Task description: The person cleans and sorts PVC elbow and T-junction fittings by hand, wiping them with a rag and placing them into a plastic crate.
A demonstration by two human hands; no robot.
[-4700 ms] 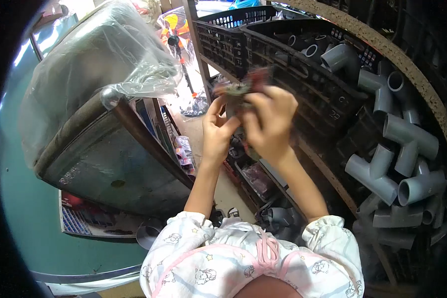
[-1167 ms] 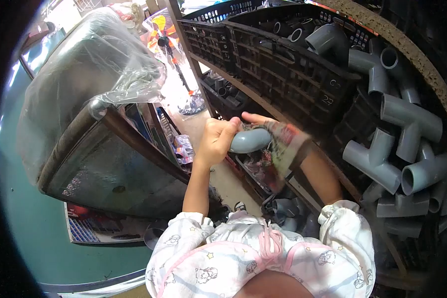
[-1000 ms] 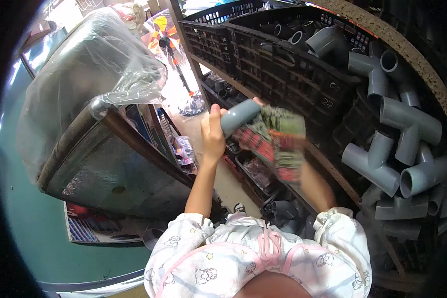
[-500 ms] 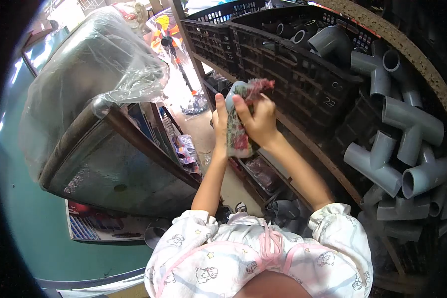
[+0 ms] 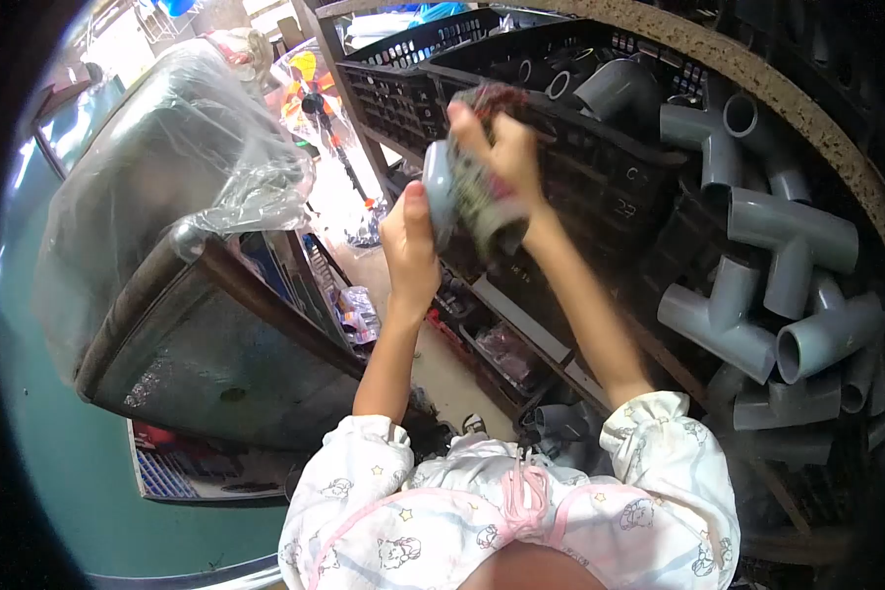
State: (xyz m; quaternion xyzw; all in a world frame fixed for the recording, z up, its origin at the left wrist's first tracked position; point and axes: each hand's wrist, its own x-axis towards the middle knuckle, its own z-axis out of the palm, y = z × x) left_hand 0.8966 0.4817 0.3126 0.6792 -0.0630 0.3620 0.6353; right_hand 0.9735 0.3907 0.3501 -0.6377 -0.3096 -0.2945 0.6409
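My left hand (image 5: 409, 244) is closed around a pale grey pipe fitting (image 5: 439, 185), its thumb along the near side. The fitting's full shape is hidden by the hand and by a patterned cloth. My right hand (image 5: 513, 162) grips that red, green and white cloth (image 5: 477, 192) and presses it against the fitting's right side. Motion blurs the cloth and the fingers around it. Both hands are raised in front of a black plastic crate (image 5: 580, 157) on a shelf.
Grey tee pipe fittings (image 5: 796, 231) are heaped on the right, with more inside the crate. On the left stands a dark-framed chair (image 5: 236, 324) under clear plastic wrap (image 5: 167, 128). A fan (image 5: 313, 103) stands behind. Low trays (image 5: 506, 344) lie beneath my arms.
Both hands have risen slightly. My left hand has turned and moved left with the fitting, while the cloth in my right hand has shifted up, exposing more of the fitting's left side.
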